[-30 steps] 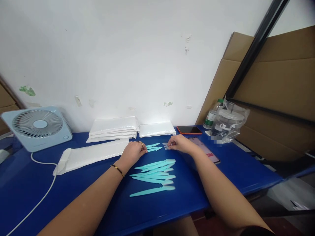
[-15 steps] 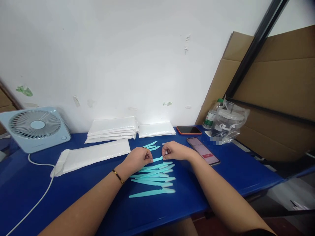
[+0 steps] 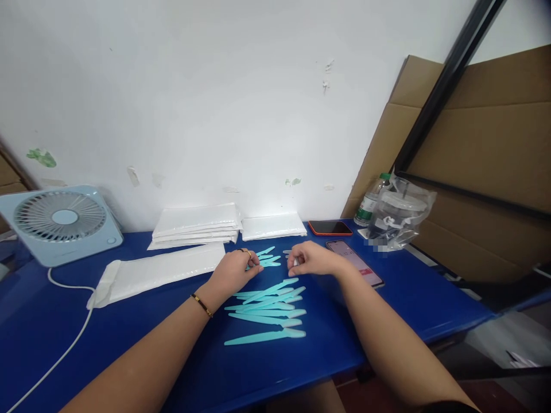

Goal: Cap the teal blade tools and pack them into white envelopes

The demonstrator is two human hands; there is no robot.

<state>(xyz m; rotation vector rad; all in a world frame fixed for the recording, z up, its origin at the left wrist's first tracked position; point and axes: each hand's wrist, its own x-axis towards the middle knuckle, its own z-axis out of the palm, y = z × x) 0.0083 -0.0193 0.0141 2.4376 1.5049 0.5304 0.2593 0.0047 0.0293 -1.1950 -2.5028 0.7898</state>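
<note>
Several turquoise eyebrow razors (image 3: 269,307) with pale blade ends lie in a loose, overlapping row in front of me. A smaller group of the razors (image 3: 267,252) is farther back. My left hand (image 3: 241,267), with a ring and a bracelet, is at this back group, its thumb and fingers pinched on a razor (image 3: 272,264) whose end sticks out to the right. Just right of it, my right hand (image 3: 307,259) is closed, and a small whitish piece (image 3: 296,261) shows between its fingers. A small translucent piece (image 3: 286,252) lies beside that hand.
White padded mailers (image 3: 196,223) are stacked by the wall, with another mailer stack (image 3: 273,225) beside them. One long mailer (image 3: 159,275) lies at left, near a blue fan (image 3: 64,223) with a white cable. Two phones (image 3: 330,228), a bottle (image 3: 369,203) and a bagged cup (image 3: 398,215) are at right.
My hands have come apart. The left hand has moved back and left with a razor to the back group; the right hand has lifted slightly away from the front row.
</note>
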